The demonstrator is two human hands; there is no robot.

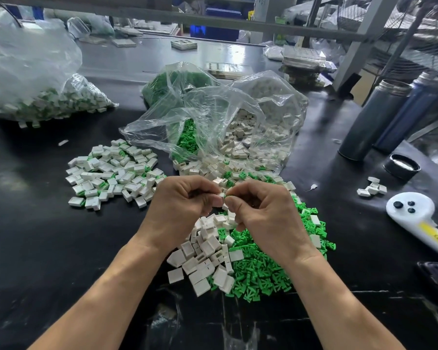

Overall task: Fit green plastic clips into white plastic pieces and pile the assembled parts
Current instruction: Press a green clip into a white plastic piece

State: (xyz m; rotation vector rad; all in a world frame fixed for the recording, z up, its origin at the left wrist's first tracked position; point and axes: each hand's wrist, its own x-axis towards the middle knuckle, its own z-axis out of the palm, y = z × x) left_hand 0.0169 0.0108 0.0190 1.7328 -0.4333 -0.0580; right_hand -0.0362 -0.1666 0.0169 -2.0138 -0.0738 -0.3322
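Observation:
My left hand [181,202] and my right hand [259,210] meet above the middle of the black table. Between their fingertips sits a small white plastic piece [222,195], pinched by the left hand, and a green clip [226,197] barely shows at the right hand's fingertips against it. Below the hands lie a heap of loose white pieces [205,258] and, to its right, a heap of green clips [261,269]. A pile of assembled white-and-green parts [114,173] spreads out to the left.
An open clear bag [225,122] of green clips and white pieces lies behind the hands. A big bag of assembled parts [36,97] lies far left. Two dark bottles [379,120], a black lid [402,166], a white handled tool [415,215] and a few white pieces [372,189] lie right.

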